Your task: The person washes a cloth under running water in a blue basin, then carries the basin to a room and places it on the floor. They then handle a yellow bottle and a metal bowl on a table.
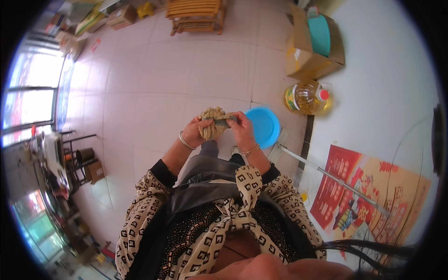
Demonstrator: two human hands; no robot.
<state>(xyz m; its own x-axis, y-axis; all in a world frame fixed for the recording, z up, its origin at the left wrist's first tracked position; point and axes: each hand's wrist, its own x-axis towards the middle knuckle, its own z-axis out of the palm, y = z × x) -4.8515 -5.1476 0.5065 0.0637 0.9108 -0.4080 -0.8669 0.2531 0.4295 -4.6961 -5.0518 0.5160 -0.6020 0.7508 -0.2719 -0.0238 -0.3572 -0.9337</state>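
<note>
I hold a bunched beige-brown cloth point(212, 122) in front of me with both hands. My left hand point(193, 132) grips the lower left of the cloth; a silver bangle sits on that wrist. My right hand point(242, 129) pinches the cloth's right side together with a small dark grey piece at its fingertips; a thin bracelet is on that wrist. Both forearms come up from patterned cream-and-black sleeves. A round blue plastic lid or plate point(264, 126) lies on the floor just right of my right hand.
Pale tiled floor point(154, 84) spreads ahead. A yellow oil bottle point(305, 98) and a cardboard box point(312, 44) with a teal item stand by the right wall. A mop handle point(336, 177) leans there. A wooden chair point(196, 16) stands far ahead; a stove area point(53, 158) is left.
</note>
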